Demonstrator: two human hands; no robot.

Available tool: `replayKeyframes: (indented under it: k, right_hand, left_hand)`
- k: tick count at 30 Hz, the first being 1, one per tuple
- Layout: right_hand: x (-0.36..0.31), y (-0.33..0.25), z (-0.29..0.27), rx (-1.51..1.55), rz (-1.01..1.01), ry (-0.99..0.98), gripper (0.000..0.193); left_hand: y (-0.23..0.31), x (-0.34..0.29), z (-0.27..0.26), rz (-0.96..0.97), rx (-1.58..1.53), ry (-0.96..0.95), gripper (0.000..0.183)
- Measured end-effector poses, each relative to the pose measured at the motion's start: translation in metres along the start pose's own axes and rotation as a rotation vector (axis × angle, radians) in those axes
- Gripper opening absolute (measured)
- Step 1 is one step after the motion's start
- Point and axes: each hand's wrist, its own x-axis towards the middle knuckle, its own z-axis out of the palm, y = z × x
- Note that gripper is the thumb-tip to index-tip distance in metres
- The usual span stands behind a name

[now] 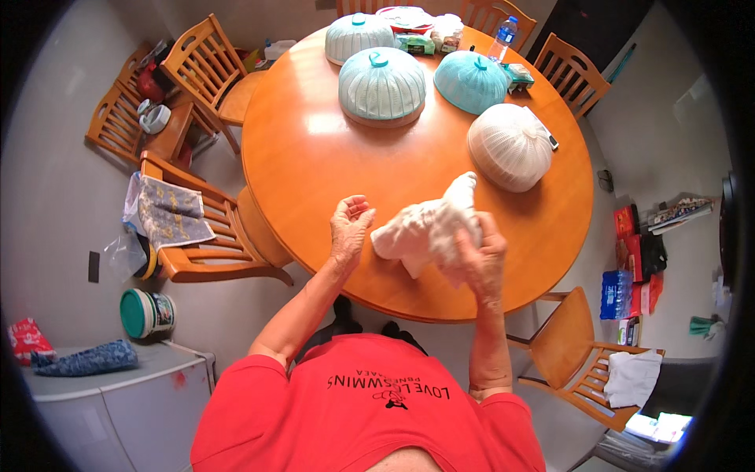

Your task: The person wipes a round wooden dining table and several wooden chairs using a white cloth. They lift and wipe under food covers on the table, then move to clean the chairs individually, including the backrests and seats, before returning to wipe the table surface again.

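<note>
A crumpled white cloth [431, 230] hangs from my right hand [486, 256], whose fingers are closed around its right side. The cloth is held over the near part of the round wooden table [314, 169], and its edges are partly blurred. To the left of the cloth, my left hand [350, 226] is raised over the table's near left edge. Its fingers are loosely curled and apart, with nothing in them. A white domed mesh food cover [511, 148] sits on the table beyond my right hand.
Farther back stand a pale green food cover [383, 86], a teal one [470, 81] and another pale one [358, 39]. A water bottle [503, 38] is near the far edge. Wooden chairs [212, 224] surround the table. A lidded bucket [149, 313] stands at left.
</note>
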Motion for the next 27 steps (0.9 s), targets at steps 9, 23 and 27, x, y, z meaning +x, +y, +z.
replayKeyframes:
  k: [9,23,27]
  right_hand:
    - [-0.048,0.13,0.137,-0.9,-0.357,-0.236,0.056]
    - [0.156,0.189,0.118,-1.006,-0.261,-0.073,0.055]
    - [0.233,0.224,0.117,-0.951,-0.31,0.08,0.054]
  left_hand:
    - [-0.052,0.099,-0.108,0.317,0.758,0.217,0.028]
    - [-0.043,0.123,-0.083,0.383,1.776,0.188,0.068]
    - [-0.035,0.12,-0.077,0.379,1.748,0.19,0.064]
